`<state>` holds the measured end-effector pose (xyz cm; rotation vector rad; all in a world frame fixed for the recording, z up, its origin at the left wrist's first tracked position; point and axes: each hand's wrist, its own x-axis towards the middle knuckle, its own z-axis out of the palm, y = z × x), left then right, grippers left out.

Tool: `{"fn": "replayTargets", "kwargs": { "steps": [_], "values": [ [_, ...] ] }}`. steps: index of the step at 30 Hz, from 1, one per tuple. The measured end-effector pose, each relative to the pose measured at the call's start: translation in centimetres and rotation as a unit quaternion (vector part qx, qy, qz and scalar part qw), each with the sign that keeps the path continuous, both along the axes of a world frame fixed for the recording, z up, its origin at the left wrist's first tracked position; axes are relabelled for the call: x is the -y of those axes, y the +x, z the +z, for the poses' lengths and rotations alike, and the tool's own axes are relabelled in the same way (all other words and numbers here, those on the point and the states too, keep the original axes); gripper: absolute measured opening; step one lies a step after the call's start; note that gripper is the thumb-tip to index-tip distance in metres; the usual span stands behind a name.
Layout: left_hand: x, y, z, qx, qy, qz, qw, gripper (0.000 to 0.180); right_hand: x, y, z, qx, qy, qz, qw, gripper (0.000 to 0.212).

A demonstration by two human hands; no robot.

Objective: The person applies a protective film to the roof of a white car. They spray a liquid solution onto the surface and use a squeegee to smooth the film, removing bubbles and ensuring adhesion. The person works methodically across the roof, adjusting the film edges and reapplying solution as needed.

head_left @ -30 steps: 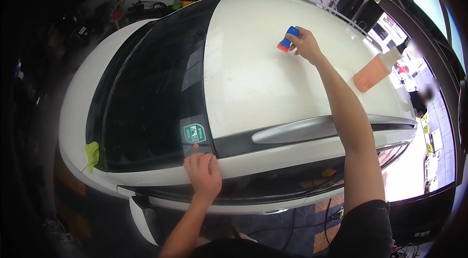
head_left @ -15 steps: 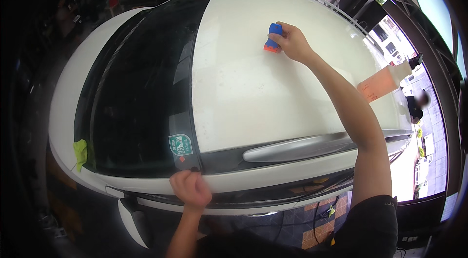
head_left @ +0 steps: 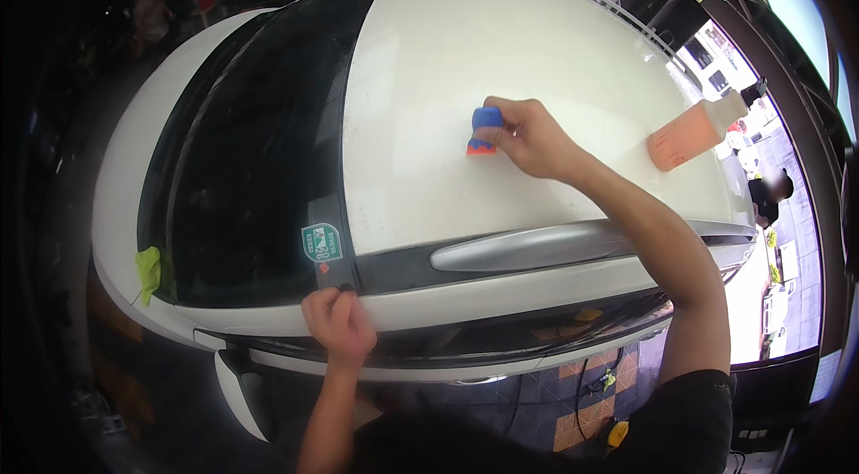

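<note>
My right hand [head_left: 535, 138] grips a scraper [head_left: 486, 120] with a blue handle and an orange blade. The blade's edge rests on the white car roof [head_left: 429, 53], or very close to it. Down at the near corner of the dark windshield [head_left: 242, 161], my left hand [head_left: 340, 328] is closed against the roof's side edge. A small dark bit shows at its fingertips; what it is, I cannot make out. On the glass just beyond that hand sits a green sticker [head_left: 322, 242].
A spray bottle [head_left: 684, 140] of orange liquid stands on the roof at right. The silver roof rail [head_left: 528, 246] runs along the near side. A yellow-green cloth [head_left: 148, 273] lies by the windshield's base. The side mirror [head_left: 243, 398] juts out below. Outside, a person [head_left: 767, 196] is visible.
The scraper has come nearer and a little left across the roof with my right hand. My left hand has shifted slightly left, and the whole view has tilted a little.
</note>
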<state>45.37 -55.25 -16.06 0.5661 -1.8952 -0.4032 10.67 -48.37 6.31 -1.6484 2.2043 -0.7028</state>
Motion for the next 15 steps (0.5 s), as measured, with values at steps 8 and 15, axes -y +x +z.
{"fn": "replayTargets", "kwargs": {
  "steps": [8,15],
  "values": [
    [0.0,0.0,0.2,-0.013,-0.002,0.003,1.0,0.006,-1.7,4.4,-1.4,0.034,-0.023,0.061,0.997,0.019],
    [-0.1,-0.1,0.2,-0.031,-0.007,0.012,0.999,0.004,-5.4,5.2,-0.6,-0.034,-0.009,0.066,0.997,0.021]
  ]
}}
